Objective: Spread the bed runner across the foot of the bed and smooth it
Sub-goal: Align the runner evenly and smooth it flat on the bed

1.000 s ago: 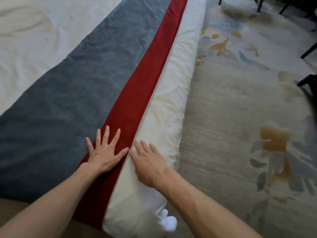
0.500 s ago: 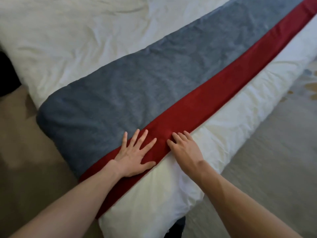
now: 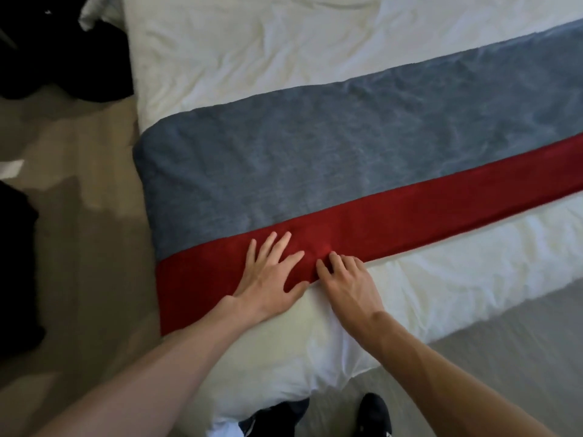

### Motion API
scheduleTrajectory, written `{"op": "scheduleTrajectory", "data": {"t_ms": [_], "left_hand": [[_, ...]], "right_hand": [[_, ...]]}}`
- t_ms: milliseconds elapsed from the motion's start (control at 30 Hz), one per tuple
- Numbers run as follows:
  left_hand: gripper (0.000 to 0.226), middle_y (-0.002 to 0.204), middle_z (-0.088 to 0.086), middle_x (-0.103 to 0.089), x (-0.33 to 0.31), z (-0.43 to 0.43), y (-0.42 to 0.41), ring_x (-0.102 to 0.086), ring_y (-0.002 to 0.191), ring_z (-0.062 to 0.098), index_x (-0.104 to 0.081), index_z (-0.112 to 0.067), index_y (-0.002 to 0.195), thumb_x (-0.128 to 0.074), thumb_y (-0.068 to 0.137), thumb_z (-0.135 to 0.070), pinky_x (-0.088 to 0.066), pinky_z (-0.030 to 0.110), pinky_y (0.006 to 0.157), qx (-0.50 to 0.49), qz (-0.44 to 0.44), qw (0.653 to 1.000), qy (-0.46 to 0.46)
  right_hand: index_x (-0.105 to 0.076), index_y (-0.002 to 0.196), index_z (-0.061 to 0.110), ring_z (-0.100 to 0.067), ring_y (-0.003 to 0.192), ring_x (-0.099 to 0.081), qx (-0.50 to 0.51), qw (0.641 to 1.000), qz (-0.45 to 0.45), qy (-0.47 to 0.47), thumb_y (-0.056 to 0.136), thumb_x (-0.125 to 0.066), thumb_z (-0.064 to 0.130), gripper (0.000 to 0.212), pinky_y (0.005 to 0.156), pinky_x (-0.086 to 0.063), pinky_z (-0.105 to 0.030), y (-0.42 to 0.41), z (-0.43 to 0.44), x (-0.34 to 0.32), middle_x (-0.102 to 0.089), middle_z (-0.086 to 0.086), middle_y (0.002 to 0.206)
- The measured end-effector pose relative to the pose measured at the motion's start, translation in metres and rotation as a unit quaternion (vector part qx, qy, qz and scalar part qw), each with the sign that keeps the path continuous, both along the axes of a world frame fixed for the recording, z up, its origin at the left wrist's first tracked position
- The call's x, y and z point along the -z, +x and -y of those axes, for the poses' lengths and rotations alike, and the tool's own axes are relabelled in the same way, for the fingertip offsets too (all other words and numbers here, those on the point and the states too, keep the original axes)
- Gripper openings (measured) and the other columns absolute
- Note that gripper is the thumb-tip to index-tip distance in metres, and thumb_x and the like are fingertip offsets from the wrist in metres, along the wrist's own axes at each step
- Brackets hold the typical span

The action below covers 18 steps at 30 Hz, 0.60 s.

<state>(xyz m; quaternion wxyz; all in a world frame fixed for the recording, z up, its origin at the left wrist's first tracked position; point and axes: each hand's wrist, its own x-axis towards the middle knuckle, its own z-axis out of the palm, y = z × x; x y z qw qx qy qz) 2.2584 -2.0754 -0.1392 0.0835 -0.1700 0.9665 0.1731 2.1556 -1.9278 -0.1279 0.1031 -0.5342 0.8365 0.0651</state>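
Head view: left hand (image 3: 268,279), right hand (image 3: 350,285) press bed runner (image 3: 315,171) open-fingered, grips empty; its length runs rightward, right hand nearer.

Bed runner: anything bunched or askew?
The bed runner lies mostly flat. There is one small pucker in its red band, just beyond the fingers of the right hand. The blue part has faint creases.

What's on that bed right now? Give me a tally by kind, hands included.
Hands: 2 (left hand and right hand, both touching the runner)
Bed runner: 1 (the blue-grey and red bed runner)
Duvet: 1 (the white duvet under it)
Total: 4
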Motion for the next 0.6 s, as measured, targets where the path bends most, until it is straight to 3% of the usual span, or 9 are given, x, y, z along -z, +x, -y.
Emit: {"op": "scheduleTrajectory", "data": {"t_ms": [100, 233, 400, 500, 600], "left_hand": [[0.052, 0.146, 0.007, -0.038, -0.007, -0.029, 0.001, -0.029, 0.136, 0.024, -0.059, -0.024, 0.124, -0.054, 0.081, -0.053, -0.019, 0.047, 0.111, -0.026, -0.035, 0.999, -0.023], [0.027, 0.11, 0.008, -0.064, -0.01, -0.056, -0.002, -0.059, 0.101, 0.027, -0.074, -0.018, 0.098, -0.074, 0.073, -0.027, -0.045, 0.042, 0.082, -0.094, -0.11, 0.987, -0.073], [0.006, 0.074, 0.005, -0.061, -0.014, -0.076, -0.012, -0.058, 0.067, 0.025, -0.073, -0.01, 0.076, -0.074, 0.072, -0.006, -0.042, 0.038, 0.06, -0.146, -0.14, 0.974, -0.102], [0.012, 0.066, 0.007, -0.058, -0.016, -0.083, -0.014, -0.055, 0.057, 0.026, -0.067, -0.005, 0.067, -0.069, 0.064, 0.007, -0.044, 0.038, 0.051, -0.157, -0.142, 0.971, -0.109], [0.017, 0.063, 0.008, -0.053, -0.014, -0.093, -0.008, -0.051, 0.053, 0.026, -0.063, -0.003, 0.063, -0.068, 0.057, 0.011, -0.042, 0.037, 0.046, -0.146, -0.123, 0.975, -0.115]], "right_hand": [[-0.052, 0.117, 0.016, -0.027, 0.098, -0.052, -0.059, 0.998, 0.011, -0.019, 0.079, -0.059, 0.009, 0.039, 0.088, -0.04, -0.037, -0.021, -0.008, -0.003, -0.053, -0.007, 0.113], [-0.057, 0.102, 0.016, -0.028, 0.087, -0.054, -0.09, 0.995, 0.018, -0.038, 0.073, -0.061, 0.002, 0.032, 0.068, -0.036, -0.034, -0.053, -0.022, -0.011, -0.054, -0.006, 0.099], [-0.05, 0.096, 0.015, -0.022, 0.078, -0.048, -0.096, 0.994, 0.015, -0.045, 0.07, -0.063, -0.006, 0.036, 0.063, -0.03, -0.03, -0.072, -0.025, -0.011, -0.052, -0.002, 0.09], [-0.048, 0.084, 0.015, -0.018, 0.061, -0.037, -0.102, 0.992, -0.013, -0.072, 0.058, -0.072, -0.008, 0.042, 0.052, -0.027, -0.031, -0.069, -0.026, -0.012, -0.049, -0.001, 0.076], [-0.053, 0.071, 0.012, -0.022, 0.051, -0.046, -0.131, 0.987, -0.022, -0.086, 0.045, -0.077, -0.009, 0.042, 0.046, -0.034, -0.03, -0.058, -0.042, -0.011, -0.052, -0.004, 0.064]]}}
